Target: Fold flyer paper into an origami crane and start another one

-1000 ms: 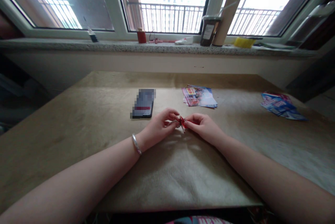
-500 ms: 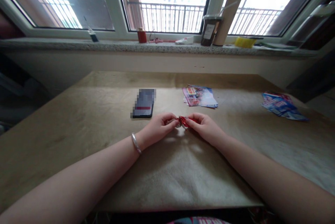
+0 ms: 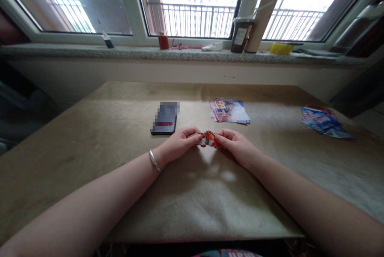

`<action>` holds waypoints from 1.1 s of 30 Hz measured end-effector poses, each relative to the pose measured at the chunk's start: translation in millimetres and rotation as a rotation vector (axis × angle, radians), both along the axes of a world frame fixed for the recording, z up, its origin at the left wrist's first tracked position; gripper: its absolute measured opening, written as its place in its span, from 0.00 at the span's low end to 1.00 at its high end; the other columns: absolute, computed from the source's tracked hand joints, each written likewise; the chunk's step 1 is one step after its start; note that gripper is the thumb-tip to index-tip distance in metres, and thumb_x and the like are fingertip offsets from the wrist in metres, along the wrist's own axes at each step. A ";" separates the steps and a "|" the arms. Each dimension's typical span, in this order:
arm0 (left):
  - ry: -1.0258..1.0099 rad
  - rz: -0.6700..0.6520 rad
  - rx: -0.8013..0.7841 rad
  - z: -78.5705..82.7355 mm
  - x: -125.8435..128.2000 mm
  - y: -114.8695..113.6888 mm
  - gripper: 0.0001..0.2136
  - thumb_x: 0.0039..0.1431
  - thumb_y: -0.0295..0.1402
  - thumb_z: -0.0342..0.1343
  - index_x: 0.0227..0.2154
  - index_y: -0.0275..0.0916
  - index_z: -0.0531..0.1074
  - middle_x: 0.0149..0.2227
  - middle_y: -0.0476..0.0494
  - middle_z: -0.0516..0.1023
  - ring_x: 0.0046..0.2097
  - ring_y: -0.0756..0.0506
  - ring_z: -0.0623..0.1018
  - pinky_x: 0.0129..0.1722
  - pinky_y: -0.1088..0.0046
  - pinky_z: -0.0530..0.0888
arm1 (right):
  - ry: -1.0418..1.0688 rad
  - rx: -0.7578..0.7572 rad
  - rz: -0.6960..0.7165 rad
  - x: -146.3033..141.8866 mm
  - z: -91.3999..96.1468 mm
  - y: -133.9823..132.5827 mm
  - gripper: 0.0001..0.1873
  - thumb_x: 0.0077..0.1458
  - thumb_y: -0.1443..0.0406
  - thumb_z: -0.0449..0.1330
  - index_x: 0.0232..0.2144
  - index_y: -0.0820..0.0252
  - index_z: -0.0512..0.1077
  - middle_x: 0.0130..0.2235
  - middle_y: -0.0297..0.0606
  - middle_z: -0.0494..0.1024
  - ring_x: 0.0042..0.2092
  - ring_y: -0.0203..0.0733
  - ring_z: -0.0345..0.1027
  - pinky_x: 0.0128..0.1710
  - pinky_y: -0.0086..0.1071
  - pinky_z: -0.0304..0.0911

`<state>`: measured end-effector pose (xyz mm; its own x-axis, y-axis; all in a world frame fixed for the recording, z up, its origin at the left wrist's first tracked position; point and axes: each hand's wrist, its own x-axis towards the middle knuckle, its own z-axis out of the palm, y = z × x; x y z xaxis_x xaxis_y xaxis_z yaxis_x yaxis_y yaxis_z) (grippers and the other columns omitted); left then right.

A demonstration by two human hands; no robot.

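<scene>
A small folded piece of red and white printed paper is pinched between both hands just above the brown table. My left hand, with a silver bracelet on its wrist, has its fingers closed on the paper's left end. My right hand is closed on the right end. Both forearms rest on the table.
A dark phone lies left of the hands. A stack of colourful printed sheets lies behind them, and another stack sits at the far right. The windowsill holds a red cup, a dark jar and a cardboard tube.
The hands have drawn slightly apart and the paper has turned from edge-on to lying broader between the fingertips. The hands have shifted a little farther from me.
</scene>
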<state>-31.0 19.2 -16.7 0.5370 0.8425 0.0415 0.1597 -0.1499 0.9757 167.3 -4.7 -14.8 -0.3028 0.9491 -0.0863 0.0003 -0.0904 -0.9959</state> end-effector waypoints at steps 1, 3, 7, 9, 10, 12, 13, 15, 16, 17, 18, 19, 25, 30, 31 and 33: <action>0.004 -0.001 0.004 0.2 -0.2 0.2 0.13 0.56 0.41 0.54 0.29 0.35 0.70 0.31 0.47 0.76 0.35 0.49 0.74 0.39 0.73 0.68 | -0.019 0.003 0.002 -0.1 -0.4 -0.1 0.21 0.42 0.49 0.64 0.24 0.61 0.68 0.25 0.30 0.71 0.26 0.31 0.59 0.29 0.28 0.53; 0.007 -0.009 0.007 0.4 0.3 0.2 0.13 0.56 0.42 0.54 0.30 0.34 0.70 0.31 0.46 0.76 0.35 0.49 0.74 0.40 0.73 0.68 | -0.077 0.012 0.008 0.2 -2.2 -0.1 0.21 0.43 0.49 0.63 0.25 0.61 0.69 0.25 0.30 0.71 0.26 0.31 0.59 0.28 0.28 0.52; -0.021 -0.021 -0.016 1.5 3.8 -2.0 0.14 0.54 0.43 0.56 0.31 0.35 0.71 0.32 0.46 0.76 0.36 0.48 0.74 0.40 0.72 0.69 | -0.159 0.008 0.015 2.0 -7.3 0.9 0.21 0.42 0.49 0.64 0.26 0.62 0.70 0.24 0.30 0.71 0.25 0.31 0.58 0.26 0.27 0.50; 0.000 -0.009 -0.009 2.4 5.8 -3.5 0.13 0.53 0.42 0.57 0.31 0.35 0.71 0.32 0.46 0.76 0.36 0.48 0.74 0.40 0.71 0.70 | -0.161 -0.009 0.000 2.4 -8.6 1.1 0.21 0.42 0.49 0.64 0.25 0.62 0.70 0.22 0.29 0.70 0.23 0.31 0.56 0.24 0.27 0.49; 0.018 0.001 0.001 2.8 6.5 -4.1 0.13 0.53 0.42 0.57 0.31 0.35 0.71 0.31 0.46 0.76 0.36 0.48 0.74 0.40 0.71 0.70 | -0.158 -0.020 -0.008 2.3 -8.4 1.0 0.22 0.41 0.48 0.64 0.24 0.62 0.69 0.22 0.29 0.69 0.23 0.30 0.56 0.24 0.27 0.48; 0.050 0.025 0.022 3.1 7.4 -4.8 0.13 0.53 0.43 0.57 0.30 0.35 0.72 0.31 0.46 0.76 0.36 0.48 0.74 0.39 0.71 0.70 | -0.138 -0.037 -0.024 1.7 -6.8 0.3 0.22 0.39 0.48 0.65 0.23 0.62 0.69 0.21 0.29 0.69 0.23 0.30 0.56 0.24 0.27 0.49; 0.056 0.037 0.029 3.1 7.4 -4.9 0.14 0.53 0.43 0.56 0.30 0.35 0.72 0.31 0.46 0.76 0.36 0.47 0.74 0.39 0.71 0.70 | -0.121 -0.041 -0.033 1.3 -5.6 -0.2 0.22 0.38 0.48 0.66 0.23 0.62 0.69 0.21 0.29 0.70 0.23 0.30 0.56 0.24 0.27 0.49; 0.054 0.058 0.028 2.8 6.7 -4.4 0.15 0.53 0.44 0.56 0.29 0.35 0.72 0.31 0.46 0.76 0.35 0.47 0.74 0.38 0.72 0.70 | -0.074 -0.051 -0.046 0.6 -2.8 -1.4 0.22 0.37 0.49 0.67 0.22 0.62 0.69 0.22 0.29 0.71 0.24 0.31 0.57 0.24 0.27 0.50; 0.053 0.064 0.021 2.5 6.1 -3.9 0.15 0.53 0.44 0.56 0.29 0.34 0.72 0.30 0.46 0.76 0.34 0.48 0.73 0.37 0.72 0.69 | -0.048 -0.063 -0.049 0.3 -1.6 -1.9 0.22 0.36 0.50 0.68 0.23 0.62 0.69 0.22 0.30 0.71 0.24 0.31 0.58 0.25 0.27 0.50; 0.052 0.063 0.010 2.1 5.3 -3.3 0.15 0.53 0.44 0.56 0.29 0.34 0.72 0.30 0.46 0.76 0.34 0.48 0.73 0.37 0.73 0.69 | -0.023 -0.082 -0.054 0.1 -0.8 -2.4 0.21 0.36 0.51 0.68 0.23 0.62 0.69 0.22 0.29 0.71 0.24 0.31 0.58 0.24 0.27 0.50; 0.048 0.058 -0.002 1.7 4.4 -2.6 0.15 0.53 0.43 0.56 0.29 0.34 0.72 0.30 0.46 0.76 0.33 0.49 0.73 0.36 0.73 0.68 | 0.003 -0.106 -0.057 0.0 -0.4 -2.7 0.21 0.36 0.52 0.68 0.22 0.62 0.69 0.22 0.29 0.70 0.23 0.30 0.57 0.24 0.27 0.49; 0.043 0.048 -0.014 1.2 3.5 -1.8 0.14 0.53 0.43 0.57 0.29 0.34 0.72 0.30 0.47 0.75 0.33 0.49 0.72 0.36 0.74 0.67 | 0.031 -0.132 -0.060 -0.1 -0.6 -2.8 0.21 0.35 0.52 0.69 0.22 0.62 0.68 0.21 0.28 0.69 0.22 0.29 0.56 0.23 0.26 0.48; -0.046 0.016 -0.120 -0.8 -0.3 2.5 0.14 0.49 0.42 0.60 0.27 0.34 0.71 0.27 0.49 0.74 0.30 0.51 0.71 0.33 0.75 0.65 | 0.190 -0.250 -0.024 -1.3 -7.1 0.7 0.19 0.34 0.55 0.70 0.20 0.61 0.67 0.23 0.31 0.73 0.24 0.31 0.62 0.25 0.26 0.55; -0.111 0.030 -0.203 -4.1 -1.1 5.6 0.15 0.47 0.43 0.61 0.28 0.34 0.72 0.29 0.48 0.75 0.31 0.50 0.72 0.35 0.74 0.66 | 0.263 -0.286 -0.042 -1.6 -6.1 4.1 0.17 0.31 0.59 0.72 0.22 0.61 0.72 0.28 0.35 0.77 0.31 0.35 0.69 0.37 0.29 0.64; -0.123 0.031 -0.215 -5.0 -1.3 6.3 0.15 0.46 0.43 0.62 0.28 0.34 0.72 0.29 0.48 0.75 0.32 0.50 0.72 0.35 0.74 0.66 | 0.268 -0.290 -0.040 -1.4 -5.5 4.4 0.16 0.32 0.59 0.72 0.23 0.61 0.73 0.29 0.35 0.77 0.32 0.35 0.70 0.38 0.29 0.64; -0.143 0.027 -0.237 -6.4 -1.5 7.5 0.15 0.46 0.43 0.62 0.27 0.35 0.72 0.29 0.48 0.76 0.31 0.50 0.72 0.34 0.74 0.66 | 0.275 -0.297 -0.028 -0.9 -4.6 4.7 0.15 0.33 0.60 0.71 0.24 0.61 0.74 0.31 0.36 0.78 0.33 0.35 0.70 0.38 0.29 0.65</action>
